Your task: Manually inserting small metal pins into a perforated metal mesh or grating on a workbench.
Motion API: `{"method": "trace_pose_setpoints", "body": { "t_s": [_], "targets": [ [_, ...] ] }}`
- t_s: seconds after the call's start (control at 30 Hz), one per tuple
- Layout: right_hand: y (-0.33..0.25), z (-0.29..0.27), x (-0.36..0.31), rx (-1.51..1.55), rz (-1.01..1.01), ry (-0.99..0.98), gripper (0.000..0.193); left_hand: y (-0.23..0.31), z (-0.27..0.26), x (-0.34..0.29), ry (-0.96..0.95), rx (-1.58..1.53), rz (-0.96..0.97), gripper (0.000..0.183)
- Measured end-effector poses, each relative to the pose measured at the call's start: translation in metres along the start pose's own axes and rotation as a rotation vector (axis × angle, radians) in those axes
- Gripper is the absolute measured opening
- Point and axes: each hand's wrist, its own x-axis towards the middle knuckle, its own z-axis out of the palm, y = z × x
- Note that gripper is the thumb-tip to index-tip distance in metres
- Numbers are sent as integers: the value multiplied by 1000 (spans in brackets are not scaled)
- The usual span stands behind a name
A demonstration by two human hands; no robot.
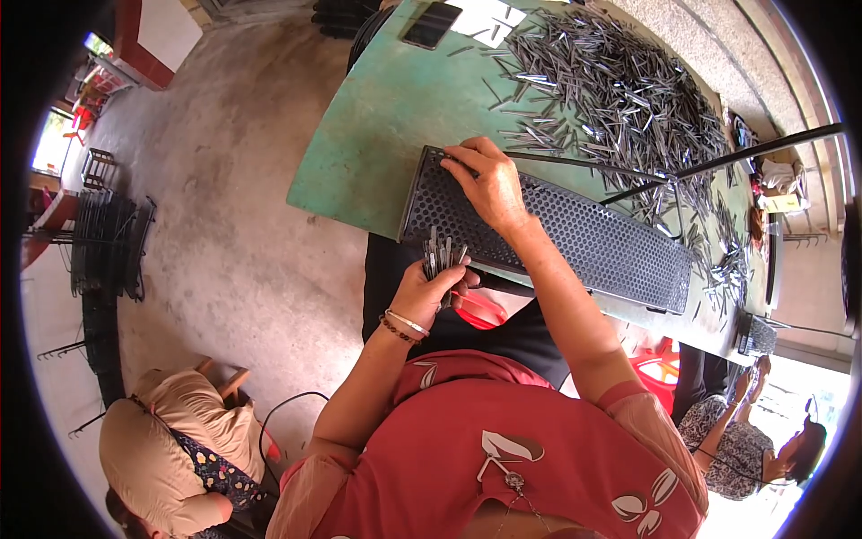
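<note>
A long black perforated metal panel (584, 238) lies slantwise over the near edge of the green table, its left end close to me. My left hand (429, 292) is closed round a bundle of short thin metal strips (440, 253), which stick up from the fist just below the panel's near edge. My right hand (489, 184) reaches across the panel. Its fingertips are pinched together at the far left corner; what is between them, if anything, is too small to make out.
A big heap of loose dark strips (628, 99) covers the far right of the green table (359, 135). A phone (432, 25) lies at the far edge. Dark rods (736, 160) cross above the heap. Co-workers (171, 449) sit at lower left and lower right. Black racks (108, 242) stand left.
</note>
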Motion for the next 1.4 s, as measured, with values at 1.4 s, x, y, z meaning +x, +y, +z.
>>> {"method": "trace_pose_setpoints", "body": {
  "t_s": [1.4],
  "targets": [
    [-12,-38,-9,423,519,2,23,4,12,10,74,-201,14,27]
  ]
}}
